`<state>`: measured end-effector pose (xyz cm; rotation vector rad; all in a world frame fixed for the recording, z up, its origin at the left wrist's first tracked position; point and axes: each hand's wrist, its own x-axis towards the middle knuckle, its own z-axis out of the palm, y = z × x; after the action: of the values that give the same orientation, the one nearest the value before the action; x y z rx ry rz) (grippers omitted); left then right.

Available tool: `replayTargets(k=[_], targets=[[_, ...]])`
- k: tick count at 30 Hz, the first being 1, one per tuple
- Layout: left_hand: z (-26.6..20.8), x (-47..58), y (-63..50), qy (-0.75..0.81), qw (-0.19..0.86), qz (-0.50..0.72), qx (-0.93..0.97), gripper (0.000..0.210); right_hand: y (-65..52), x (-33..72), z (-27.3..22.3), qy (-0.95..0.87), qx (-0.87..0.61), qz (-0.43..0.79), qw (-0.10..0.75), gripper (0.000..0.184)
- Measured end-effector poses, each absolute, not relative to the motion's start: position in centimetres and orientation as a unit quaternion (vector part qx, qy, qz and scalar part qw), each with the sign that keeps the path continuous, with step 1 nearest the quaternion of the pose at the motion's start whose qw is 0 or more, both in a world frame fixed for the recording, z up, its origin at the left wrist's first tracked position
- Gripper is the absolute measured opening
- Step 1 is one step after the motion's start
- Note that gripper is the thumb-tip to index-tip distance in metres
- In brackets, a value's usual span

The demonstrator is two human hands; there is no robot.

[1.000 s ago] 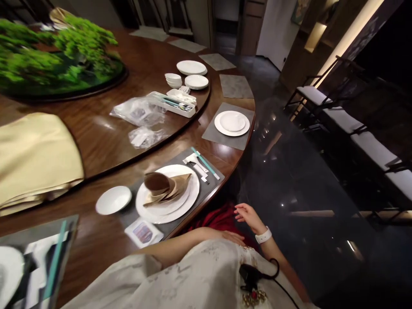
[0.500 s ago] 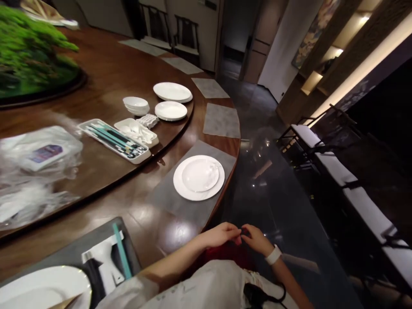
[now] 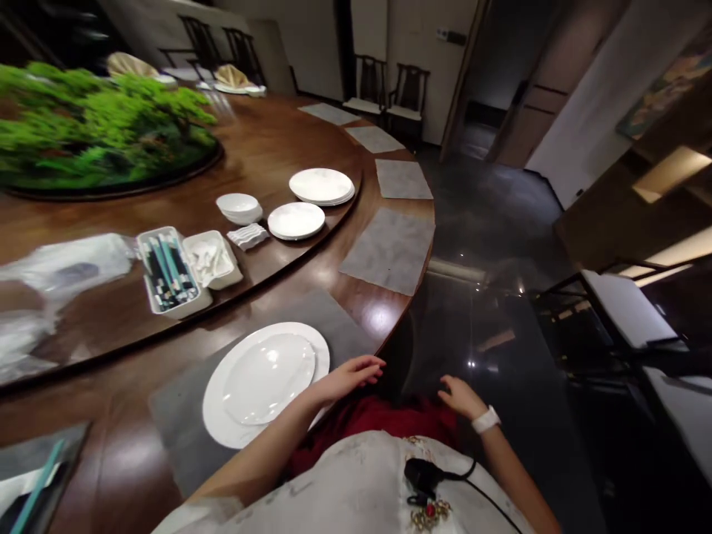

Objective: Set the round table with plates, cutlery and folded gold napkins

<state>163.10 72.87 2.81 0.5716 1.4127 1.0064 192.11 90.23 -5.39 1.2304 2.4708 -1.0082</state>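
My left hand point(image 3: 350, 378) hangs over the table's edge, fingers stretched out, nothing held. Past the edge, over the dark floor, my right hand point(image 3: 463, 397) is apart from it, with loosely bent fingers and nothing in them. A white band circles the right wrist. Close to my left forearm lies a large white plate point(image 3: 214, 404) with a smaller white plate point(image 3: 270, 378) on top, both on a grey placemat point(image 3: 183, 437). My forearm hides part of their near rims. Further along the edge lies a bare grey placemat point(image 3: 392, 248).
The turntable carries stacked plates point(image 3: 321, 185), smaller plates point(image 3: 296, 221), white bowls point(image 3: 239, 208), wavy white rests point(image 3: 248, 236), a box of wrapped chopsticks point(image 3: 170, 271), a box of white spoons point(image 3: 211, 259), plastic bags point(image 3: 83, 263) and a miniature garden point(image 3: 111, 133). Chairs point(image 3: 628, 308) stand at right.
My hands, close together at the fingertips before, are now apart. The view has moved forward along the table, so the plated setting is nearer, beside my left arm.
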Motion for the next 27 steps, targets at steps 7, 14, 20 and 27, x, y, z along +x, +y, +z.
replayTargets(k=[7, 14, 20, 27], targets=[[3.3, 150.5, 85.2, 0.725, 0.263, 0.634, 0.057, 0.074, 109.9, 175.7, 1.0, 0.896, 0.241, -0.364, 0.077, 0.032], [-1.1, 130.4, 98.3, 0.829, -0.026, 0.516, -0.214, 0.101, 115.9, 155.8, 2.6, 0.912, 0.029, -0.397, 0.101, 0.028], [-3.6, 126.8, 101.1, 0.833, -0.034, 0.434, -0.341, 0.100, 122.4, 146.2, 2.5, 0.901, -0.022, -0.406, 0.150, 0.016], [-6.1, 125.8, 95.3, 0.811, -0.035, 0.477, -0.336, 0.081, 129.4, 131.7, 0.1, 0.886, 0.040, -0.432, 0.165, 0.012]])
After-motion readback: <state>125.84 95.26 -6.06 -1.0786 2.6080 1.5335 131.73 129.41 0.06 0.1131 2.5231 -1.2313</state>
